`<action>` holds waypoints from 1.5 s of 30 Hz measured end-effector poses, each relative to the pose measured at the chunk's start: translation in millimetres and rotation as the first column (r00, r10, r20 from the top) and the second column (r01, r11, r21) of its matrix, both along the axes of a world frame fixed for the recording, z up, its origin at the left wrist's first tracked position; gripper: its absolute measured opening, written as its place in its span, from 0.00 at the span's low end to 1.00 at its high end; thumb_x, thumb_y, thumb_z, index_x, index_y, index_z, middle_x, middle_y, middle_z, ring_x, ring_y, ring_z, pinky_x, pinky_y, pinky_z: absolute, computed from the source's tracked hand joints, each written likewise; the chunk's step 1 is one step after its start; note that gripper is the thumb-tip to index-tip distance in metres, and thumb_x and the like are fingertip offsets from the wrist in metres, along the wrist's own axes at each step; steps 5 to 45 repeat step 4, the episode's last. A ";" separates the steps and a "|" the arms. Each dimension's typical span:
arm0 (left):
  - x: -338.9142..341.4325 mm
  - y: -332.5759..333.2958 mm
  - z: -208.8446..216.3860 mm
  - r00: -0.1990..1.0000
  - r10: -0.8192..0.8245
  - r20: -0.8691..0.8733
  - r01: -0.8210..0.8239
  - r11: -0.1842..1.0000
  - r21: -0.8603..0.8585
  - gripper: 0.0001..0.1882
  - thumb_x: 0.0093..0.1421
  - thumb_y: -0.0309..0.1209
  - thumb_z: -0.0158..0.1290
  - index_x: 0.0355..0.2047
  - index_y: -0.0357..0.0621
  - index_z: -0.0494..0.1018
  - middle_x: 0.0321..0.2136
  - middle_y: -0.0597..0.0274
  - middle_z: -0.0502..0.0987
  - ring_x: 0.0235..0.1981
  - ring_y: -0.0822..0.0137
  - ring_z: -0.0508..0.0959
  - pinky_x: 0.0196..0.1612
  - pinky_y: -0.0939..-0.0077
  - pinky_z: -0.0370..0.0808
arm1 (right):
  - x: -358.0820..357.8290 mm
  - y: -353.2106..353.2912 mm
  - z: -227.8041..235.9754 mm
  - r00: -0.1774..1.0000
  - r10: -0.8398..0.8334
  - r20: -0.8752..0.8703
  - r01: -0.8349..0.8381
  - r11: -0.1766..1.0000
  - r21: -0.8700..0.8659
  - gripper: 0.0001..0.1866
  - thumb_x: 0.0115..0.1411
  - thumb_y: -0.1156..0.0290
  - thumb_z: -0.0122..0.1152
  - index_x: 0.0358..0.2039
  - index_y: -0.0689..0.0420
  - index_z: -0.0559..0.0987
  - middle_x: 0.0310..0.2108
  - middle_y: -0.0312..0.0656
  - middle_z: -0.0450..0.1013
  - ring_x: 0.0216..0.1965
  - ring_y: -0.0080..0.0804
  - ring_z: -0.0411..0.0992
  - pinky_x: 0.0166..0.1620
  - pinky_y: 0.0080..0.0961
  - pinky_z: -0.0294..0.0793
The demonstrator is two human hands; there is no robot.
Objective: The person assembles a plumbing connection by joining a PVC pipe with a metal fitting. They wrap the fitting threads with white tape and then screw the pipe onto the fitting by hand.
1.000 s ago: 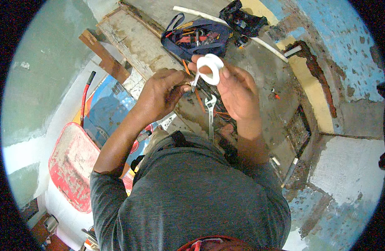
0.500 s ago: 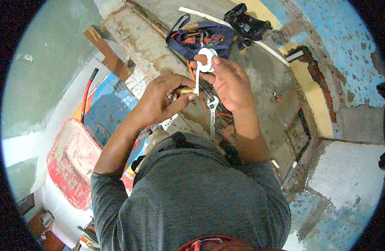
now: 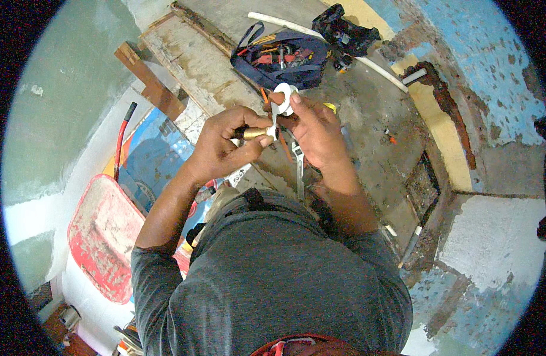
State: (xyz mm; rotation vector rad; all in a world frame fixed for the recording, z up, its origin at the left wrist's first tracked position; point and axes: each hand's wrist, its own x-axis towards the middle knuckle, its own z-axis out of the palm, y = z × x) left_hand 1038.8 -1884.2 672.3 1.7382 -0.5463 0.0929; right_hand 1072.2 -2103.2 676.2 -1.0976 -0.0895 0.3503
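Observation:
A brass fitting (image 3: 254, 134) is pinched between the thumb and fingers of my left hand (image 3: 219, 142). White tape is wrapped around the fitting's right end. From there a short strip runs up to a roll of white thread seal tape (image 3: 286, 99), held by the fingers of my right hand (image 3: 318, 132). The two hands are close together in front of my body, the right one slightly higher. Below them lies an adjustable wrench (image 3: 299, 169), its jaw end near my right wrist.
A dark blue tool bag (image 3: 308, 78) full of tools sits beyond my hands, beside a black plastic bag (image 3: 350, 32) and a long white pipe (image 3: 380, 73). At left are a red cement-crusted pan (image 3: 100, 237) and brown wood (image 3: 148, 80). An opening (image 3: 424, 184) breaks the floor at right.
My right hand and the roll have come down closer to the fitting, and the stretched strip is shorter. The fitting's taped end has turned more toward view.

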 end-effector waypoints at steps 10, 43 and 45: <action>0.9 0.8 2.4 0.992 -0.004 -0.124 -0.007 0.996 -0.088 0.11 0.61 0.29 0.67 0.42 0.41 0.80 0.35 0.63 0.81 0.35 0.71 0.79 0.40 0.75 0.75 | -4.2 -0.5 -4.4 0.994 0.015 0.107 0.026 0.926 -0.376 0.20 0.74 0.58 0.59 0.55 0.59 0.82 0.52 0.46 0.81 0.52 0.36 0.78 0.58 0.42 0.78; 0.9 0.8 2.4 0.992 -0.004 -0.124 -0.007 0.996 -0.088 0.11 0.61 0.29 0.67 0.42 0.41 0.80 0.35 0.63 0.81 0.35 0.71 0.79 0.40 0.75 0.75 | -4.2 -0.5 -4.4 0.994 0.015 0.107 0.026 0.926 -0.376 0.20 0.74 0.58 0.59 0.55 0.59 0.82 0.52 0.46 0.81 0.52 0.36 0.78 0.58 0.42 0.78; 0.9 0.8 2.4 0.992 -0.004 -0.124 -0.007 0.996 -0.088 0.11 0.61 0.29 0.67 0.42 0.41 0.80 0.35 0.63 0.81 0.35 0.71 0.79 0.40 0.75 0.75 | -4.2 -0.5 -4.4 0.994 0.015 0.107 0.026 0.926 -0.376 0.20 0.74 0.58 0.59 0.55 0.59 0.82 0.52 0.46 0.81 0.52 0.36 0.78 0.58 0.42 0.78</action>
